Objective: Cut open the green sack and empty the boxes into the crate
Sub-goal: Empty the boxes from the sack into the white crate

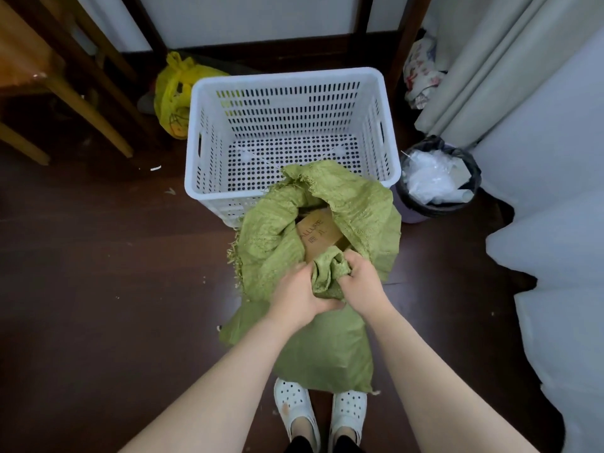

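The green woven sack (327,348) stands on the dark floor in front of my feet, its top open and frayed. Inside the opening shows a brown cardboard box (318,235) with printed letters. My left hand (295,297) and my right hand (361,277) both clutch a bunched fold of the sack's near edge. The sack's far flap drapes over the near rim of the white perforated plastic crate (291,80), which stands just behind the sack with nothing in it.
A bin (438,181) lined with a black bag and holding clear plastic stands right of the crate. A yellow plastic bag (175,93) lies at the crate's left rear. Wooden furniture legs (88,109) are at left, pale curtains (510,60) and white bedding (555,223) at right.
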